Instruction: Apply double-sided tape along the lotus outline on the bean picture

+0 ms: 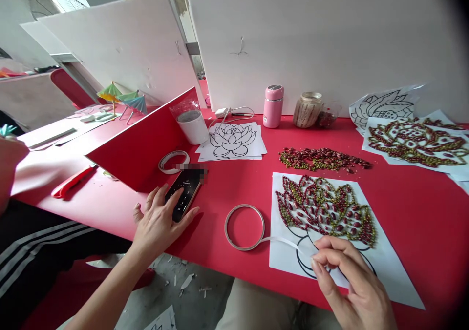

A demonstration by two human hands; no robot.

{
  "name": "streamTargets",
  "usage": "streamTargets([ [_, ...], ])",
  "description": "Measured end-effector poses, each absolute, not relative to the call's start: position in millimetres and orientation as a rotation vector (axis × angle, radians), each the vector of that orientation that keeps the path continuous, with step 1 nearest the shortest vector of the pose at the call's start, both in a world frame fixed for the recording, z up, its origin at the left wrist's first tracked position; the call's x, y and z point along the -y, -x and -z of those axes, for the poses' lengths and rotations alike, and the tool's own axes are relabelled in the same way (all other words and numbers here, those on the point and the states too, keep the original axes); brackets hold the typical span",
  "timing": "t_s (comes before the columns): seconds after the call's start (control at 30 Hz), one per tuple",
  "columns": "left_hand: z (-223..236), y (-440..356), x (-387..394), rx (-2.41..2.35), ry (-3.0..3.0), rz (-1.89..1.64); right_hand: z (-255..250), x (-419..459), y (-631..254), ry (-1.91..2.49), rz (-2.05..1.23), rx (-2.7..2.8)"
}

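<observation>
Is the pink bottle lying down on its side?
No, the pink bottle stands upright on the red table, with its cap at the top.

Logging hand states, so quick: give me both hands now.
Left hand: open, fingers spread at the phone.
Right hand: closed, pinching the white tape strip.

Craft workspace suggested: red table (234, 183) set under both hands, white partition boards (315, 42) stood beyond them, paper scraps (186, 283) strewn below.
</observation>
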State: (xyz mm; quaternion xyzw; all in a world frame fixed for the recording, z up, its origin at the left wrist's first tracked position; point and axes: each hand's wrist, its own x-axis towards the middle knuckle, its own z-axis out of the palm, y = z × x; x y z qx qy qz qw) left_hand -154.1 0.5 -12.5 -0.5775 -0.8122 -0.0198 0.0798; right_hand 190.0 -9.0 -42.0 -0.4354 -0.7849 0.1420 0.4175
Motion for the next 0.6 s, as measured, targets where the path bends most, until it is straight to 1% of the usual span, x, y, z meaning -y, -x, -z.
streamTargets([
  [0.43,11.3,154.0,-1.6,2.448,1.721,0.051,40.3,8.9,-190.6,1.109,-0.321,1.974],
  [0.6,9.1,153.7,-0.1,2.422,1.710,0.111,40.6,10.3,-190.7,1.119,-0.325,1.972],
])
